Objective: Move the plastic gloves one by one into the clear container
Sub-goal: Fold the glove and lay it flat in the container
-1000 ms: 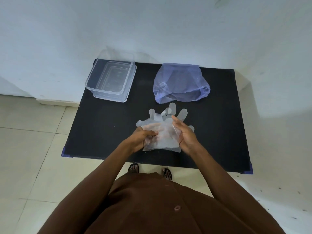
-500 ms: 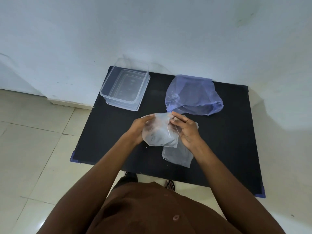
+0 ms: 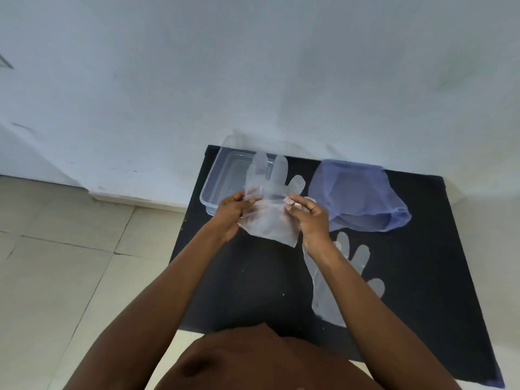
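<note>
Seen from above at the centre of the frame, a person's left hand (image 3: pixel 232 212) and right hand (image 3: pixel 311 218) each pinch a side of one clear plastic glove (image 3: pixel 271 204), holding it spread above a black bench (image 3: pixel 422 249). Its finger end overlaps the clear container (image 3: pixel 216 187), which sits at the bench's upper left corner. A second glove (image 3: pixel 354 263) lies flat on the bench at lower right, partly under the right forearm. A blue plastic bag (image 3: pixel 360 198) rests at upper right.

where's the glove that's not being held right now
In the head view it lies flat on the black table, right of centre: the loose glove, just near of the blue bag, partly under the right forearm.
</note>
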